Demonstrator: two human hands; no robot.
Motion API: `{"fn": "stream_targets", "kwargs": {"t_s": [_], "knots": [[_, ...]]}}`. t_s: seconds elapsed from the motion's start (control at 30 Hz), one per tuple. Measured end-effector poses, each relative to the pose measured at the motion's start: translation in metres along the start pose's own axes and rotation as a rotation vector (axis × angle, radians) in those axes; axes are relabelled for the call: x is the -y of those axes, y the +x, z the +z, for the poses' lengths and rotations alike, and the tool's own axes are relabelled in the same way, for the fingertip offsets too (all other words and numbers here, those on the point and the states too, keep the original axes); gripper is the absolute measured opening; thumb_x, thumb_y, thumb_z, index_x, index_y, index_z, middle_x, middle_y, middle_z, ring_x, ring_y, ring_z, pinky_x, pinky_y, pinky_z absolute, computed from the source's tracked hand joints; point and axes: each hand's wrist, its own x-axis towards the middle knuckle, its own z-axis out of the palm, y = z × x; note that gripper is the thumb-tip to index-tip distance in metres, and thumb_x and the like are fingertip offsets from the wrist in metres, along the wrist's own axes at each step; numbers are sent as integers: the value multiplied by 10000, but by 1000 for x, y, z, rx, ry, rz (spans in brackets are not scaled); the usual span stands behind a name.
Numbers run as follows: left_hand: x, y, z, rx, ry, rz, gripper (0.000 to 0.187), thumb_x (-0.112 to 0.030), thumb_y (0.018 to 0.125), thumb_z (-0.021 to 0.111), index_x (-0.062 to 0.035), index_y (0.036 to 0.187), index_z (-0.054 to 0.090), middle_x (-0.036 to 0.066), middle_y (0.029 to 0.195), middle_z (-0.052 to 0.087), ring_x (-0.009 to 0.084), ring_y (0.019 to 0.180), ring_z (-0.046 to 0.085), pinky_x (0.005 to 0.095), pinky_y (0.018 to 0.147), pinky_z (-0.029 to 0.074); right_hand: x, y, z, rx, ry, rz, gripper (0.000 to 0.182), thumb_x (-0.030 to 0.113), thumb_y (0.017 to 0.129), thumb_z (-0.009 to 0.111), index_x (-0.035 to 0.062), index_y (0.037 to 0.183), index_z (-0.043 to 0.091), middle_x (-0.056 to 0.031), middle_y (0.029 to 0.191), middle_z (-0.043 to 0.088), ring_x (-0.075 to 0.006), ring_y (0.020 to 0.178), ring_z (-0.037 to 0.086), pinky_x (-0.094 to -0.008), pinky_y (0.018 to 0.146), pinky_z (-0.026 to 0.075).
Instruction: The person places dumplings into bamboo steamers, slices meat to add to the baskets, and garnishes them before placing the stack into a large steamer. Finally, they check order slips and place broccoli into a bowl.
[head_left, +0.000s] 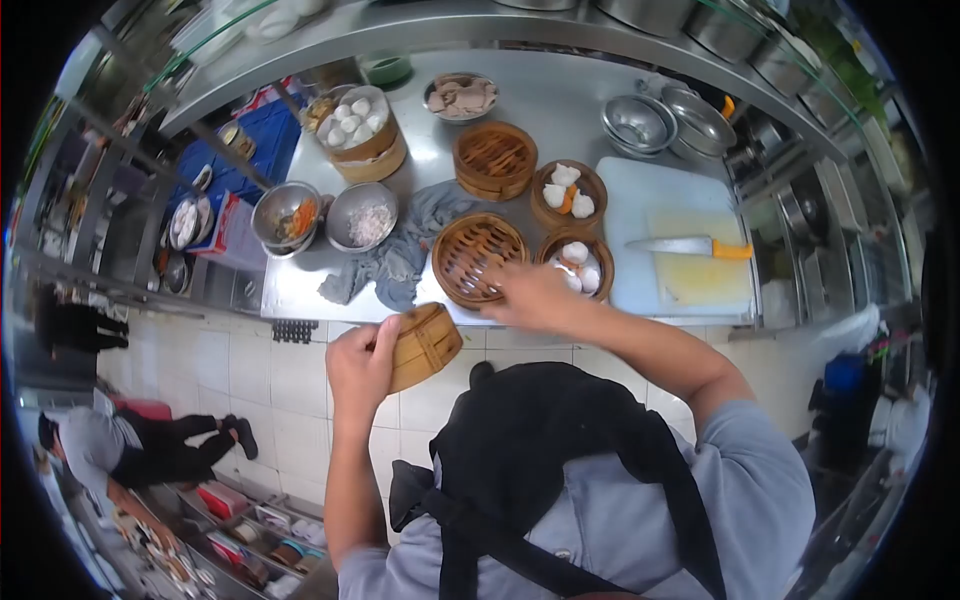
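Note:
My left hand [360, 358] grips a small bamboo steamer basket [426, 350], tilted on its side in front of the table edge, thumb over its rim. My right hand [532, 296] reaches across a second bamboo steamer [465, 245] with a slatted bottom; its fingers are smeared by motion over the slats. Just right of that hand stands a steamer with white buns [575, 252], partly covered by my forearm. Behind it, another small steamer [540, 205] holds white buns and an orange piece. A further slatted steamer [495, 150] sits farther back.
Left on the steel table are a crumpled grey cloth [405, 250], metal bowls of chopped food [361, 217] and a tall steamer of white balls [352, 125]. A knife [690, 246] lies on the cutting board [635, 190] at right. A co-worker [130, 440] bends at far left.

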Motion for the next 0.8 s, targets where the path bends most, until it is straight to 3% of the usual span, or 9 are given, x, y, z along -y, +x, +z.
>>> {"fn": "stream_targets", "kwargs": {"t_s": [0.03, 0.13, 0.33, 0.6, 0.67, 0.7, 0.73, 0.77, 0.8], "knots": [[8, 3, 3, 23, 5, 22, 391, -330, 864, 734, -3, 663, 659, 164, 622, 607, 323, 588, 571, 425, 583, 444, -7, 2, 17, -12, 3, 29, 340, 395, 851, 677, 71, 953, 673, -136, 906, 691, -306, 887, 670, -432, 755, 540], [40, 22, 31, -233, 117, 659, 394, -221, 752, 814, -102, 542, 503, 69, 535, 484, 268, 524, 468, 389, 560, 355, -27, 16, 56, -5, -174, -24, 330, 348, 848, 671, 25, 916, 667, -128, 866, 691, -298, 873, 672, -436, 712, 544], [64, 63, 93, -130, 225, 1097, 375, -362, 737, 799, -134, 616, 528, 40, 620, 498, 245, 642, 504, 371, 639, 367, -47, 44, 45, -36, -198, 152, 294, 335, 869, 646, 46, 918, 673, -116, 848, 696, -290, 858, 672, -427, 740, 521], [87, 98, 113, -52, 328, 1000, 345, -399, 793, 745, -111, 671, 597, 56, 723, 590, 258, 727, 543, 392, 686, 380, -30, 10, 15, -293, -153, 83, 268, 289, 898, 617, 43, 991, 665, -154, 918, 683, -314, 920, 654, -435, 795, 504], [78, 94, 110, -28, 306, 942, 328, -395, 791, 751, -106, 710, 619, 63, 739, 597, 264, 744, 547, 384, 692, 380, -14, -50, 4, -87, 241, 157, 299, 285, 934, 587, 27, 1074, 645, -168, 869, 660, -353, 876, 635, -454, 750, 495], [72, 91, 109, 2, 284, 867, 315, -391, 790, 756, -100, 748, 641, 70, 755, 604, 271, 762, 551, 376, 699, 381, -17, -87, 12, -104, 503, 100, 280, 285, 960, 564, 28, 1034, 646, -154, 836, 646, -329, 806, 628, -430, 709, 497], [55, 83, 105, 70, 249, 702, 313, -358, 812, 745, -68, 898, 664, 100, 844, 644, 313, 866, 590, 413, 761, 428, -17, -114, -17, 292, 612, 221, 288, 289, 974, 567, 20, 1013, 659, -124, 859, 667, -245, 771, 623, -371, 723, 503], [39, 82, 111, 54, 256, 704, 313, -358, 812, 745, -68, 898, 664, 100, 844, 644, 313, 866, 590, 413, 761, 428, -41, -154, 3, 466, 736, 329, 284, 286, 982, 565, 30, 1027, 678, -84, 875, 682, -180, 751, 604, -316, 723, 498], [25, 80, 118, 94, 252, 585, 334, -344, 824, 734, -52, 965, 654, 122, 891, 655, 336, 917, 598, 439, 800, 445, -85, -193, 44, 567, 857, 290, 283, 268, 972, 584, 12, 1042, 682, -93, 907, 682, -184, 778, 638, -313, 701, 538]]}}
